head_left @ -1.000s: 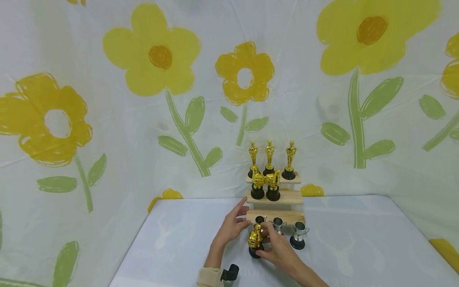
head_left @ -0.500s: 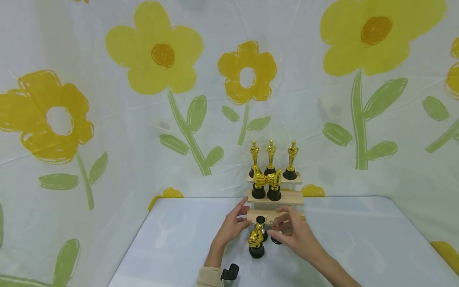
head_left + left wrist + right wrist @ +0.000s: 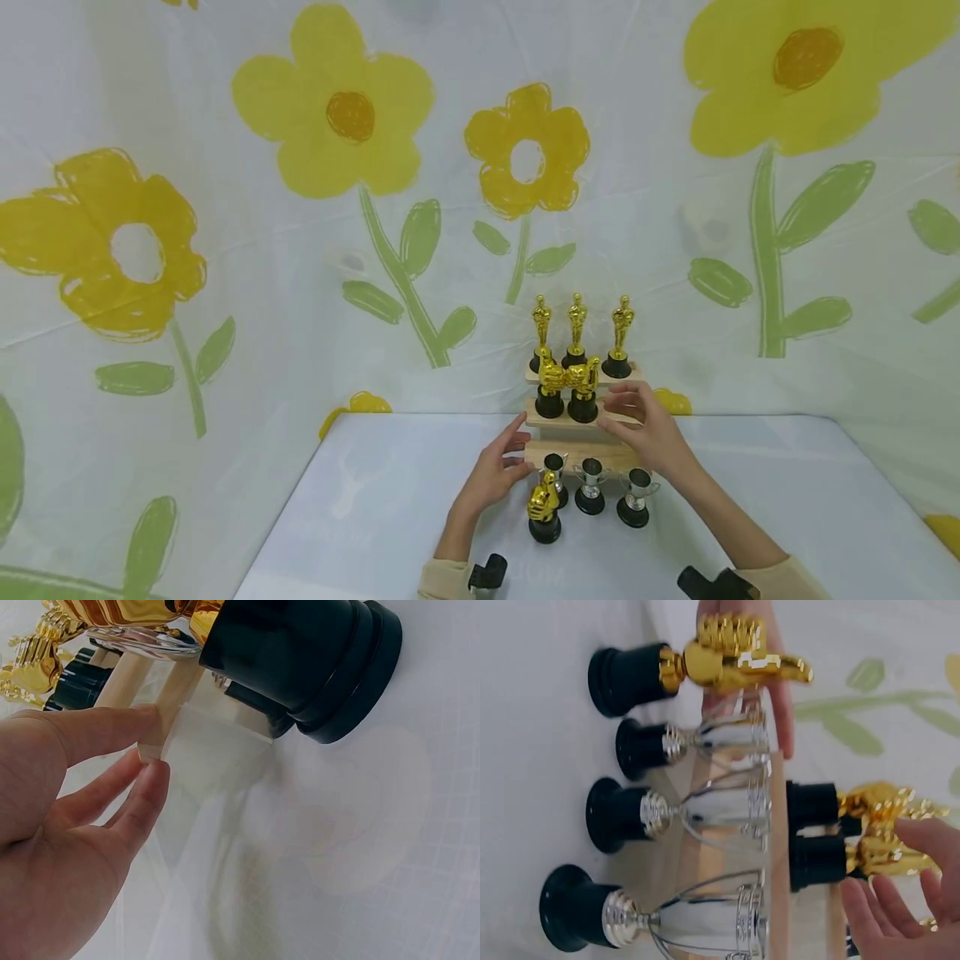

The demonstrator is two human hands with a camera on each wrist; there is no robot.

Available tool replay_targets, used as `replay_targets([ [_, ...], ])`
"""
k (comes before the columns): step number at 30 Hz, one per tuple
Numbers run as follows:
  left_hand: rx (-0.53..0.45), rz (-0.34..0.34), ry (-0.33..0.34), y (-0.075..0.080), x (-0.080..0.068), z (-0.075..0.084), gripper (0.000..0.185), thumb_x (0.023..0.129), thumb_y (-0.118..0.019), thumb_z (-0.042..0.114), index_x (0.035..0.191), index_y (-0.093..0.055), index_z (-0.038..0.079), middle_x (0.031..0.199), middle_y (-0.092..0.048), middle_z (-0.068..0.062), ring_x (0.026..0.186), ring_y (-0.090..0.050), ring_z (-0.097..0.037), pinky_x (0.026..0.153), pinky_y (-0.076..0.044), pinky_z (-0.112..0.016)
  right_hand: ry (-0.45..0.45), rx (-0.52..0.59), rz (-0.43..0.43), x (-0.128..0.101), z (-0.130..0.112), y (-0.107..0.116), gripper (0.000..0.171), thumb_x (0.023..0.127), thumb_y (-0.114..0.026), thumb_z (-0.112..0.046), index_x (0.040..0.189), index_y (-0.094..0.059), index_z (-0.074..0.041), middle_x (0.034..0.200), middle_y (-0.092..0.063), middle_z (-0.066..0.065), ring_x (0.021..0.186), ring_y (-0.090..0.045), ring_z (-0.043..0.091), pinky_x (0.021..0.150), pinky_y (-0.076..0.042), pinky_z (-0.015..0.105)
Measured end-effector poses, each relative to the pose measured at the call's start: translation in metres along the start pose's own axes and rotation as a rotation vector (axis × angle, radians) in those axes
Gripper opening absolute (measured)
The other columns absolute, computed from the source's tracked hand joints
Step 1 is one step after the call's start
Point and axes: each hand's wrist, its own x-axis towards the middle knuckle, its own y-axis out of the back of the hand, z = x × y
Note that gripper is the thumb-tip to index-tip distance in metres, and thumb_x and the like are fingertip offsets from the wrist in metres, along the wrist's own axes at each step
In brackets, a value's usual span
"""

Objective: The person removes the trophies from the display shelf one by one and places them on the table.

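Shelf-filling step — my right hand point(image 3: 651, 425) hovers open and empty at the stand's middle step point(image 3: 611, 419), seemingly just off it. Left hand point(image 3: 495, 472), fingers relaxed, holds nothing beside the thumbs-up trophy point(image 3: 543, 505) on the table — grasping that comes next.

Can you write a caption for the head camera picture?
Two hands hover beside a wooden stepped shelf of gold trophies.
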Motion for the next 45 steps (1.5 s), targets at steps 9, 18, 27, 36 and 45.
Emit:
replay_targets([
  [9, 0.014, -0.009, 0.010, 0.000, 0.000, 0.002, 0.081, 0.089, -0.070, 0.007, 0.155, -0.029, 0.028, 0.136, -0.057, -0.018, 0.122, -0.058, -0.029, 0.097, -0.055, -0.032, -0.084, 0.056, 0.001, 0.031, 0.010, 0.002, 0.065, 0.090, -0.072, -0.016, 0.142, -0.037, -0.003, 0.132, -0.052, 0.024, 0.126, -0.053, 0.042, 0.096, -0.056, 0.034],
  [18, 0.022, -0.021, 0.039, -0.002, -0.002, 0.003, 0.080, 0.090, -0.069, 0.008, 0.156, -0.027, 0.028, 0.138, -0.056, -0.015, 0.123, -0.058, -0.027, 0.098, -0.055, -0.032, -0.142, 0.017, -0.030, 0.039, 0.015, -0.009, 0.068, 0.089, -0.072, -0.012, 0.145, -0.034, -0.003, 0.135, -0.049, 0.030, 0.125, -0.053, 0.048, 0.099, -0.053, 0.051],
  [27, 0.010, -0.003, 0.017, 0.002, 0.001, 0.002, 0.080, 0.089, -0.070, 0.006, 0.155, -0.029, 0.027, 0.137, -0.056, -0.017, 0.123, -0.057, -0.032, 0.098, -0.055, -0.036, -0.152, -0.028, -0.036, 0.050, 0.013, -0.015, 0.061, 0.089, -0.072, -0.011, 0.138, -0.037, -0.003, 0.136, -0.051, 0.031, 0.126, -0.052, 0.049, 0.099, -0.052, 0.053],
  [36, 0.025, -0.012, 0.036, -0.001, 0.000, 0.004, 0.081, 0.089, -0.070, 0.007, 0.156, -0.027, 0.026, 0.138, -0.056, -0.016, 0.123, -0.058, -0.028, 0.099, -0.055, -0.034, -0.177, -0.034, -0.037, 0.050, 0.012, -0.020, 0.057, 0.089, -0.070, -0.005, 0.135, -0.036, -0.003, 0.134, -0.051, 0.032, 0.123, -0.055, 0.048, 0.094, -0.056, 0.049],
  [45, 0.030, -0.007, 0.046, 0.002, -0.001, 0.003, 0.081, 0.089, -0.070, 0.008, 0.155, -0.028, 0.028, 0.137, -0.057, -0.012, 0.124, -0.057, -0.028, 0.099, -0.054, -0.035, -0.122, -0.075, -0.018, 0.049, 0.017, -0.025, 0.055, 0.090, -0.069, -0.006, 0.134, -0.036, -0.003, 0.130, -0.054, 0.033, 0.119, -0.058, 0.048, 0.092, -0.057, 0.049],
])
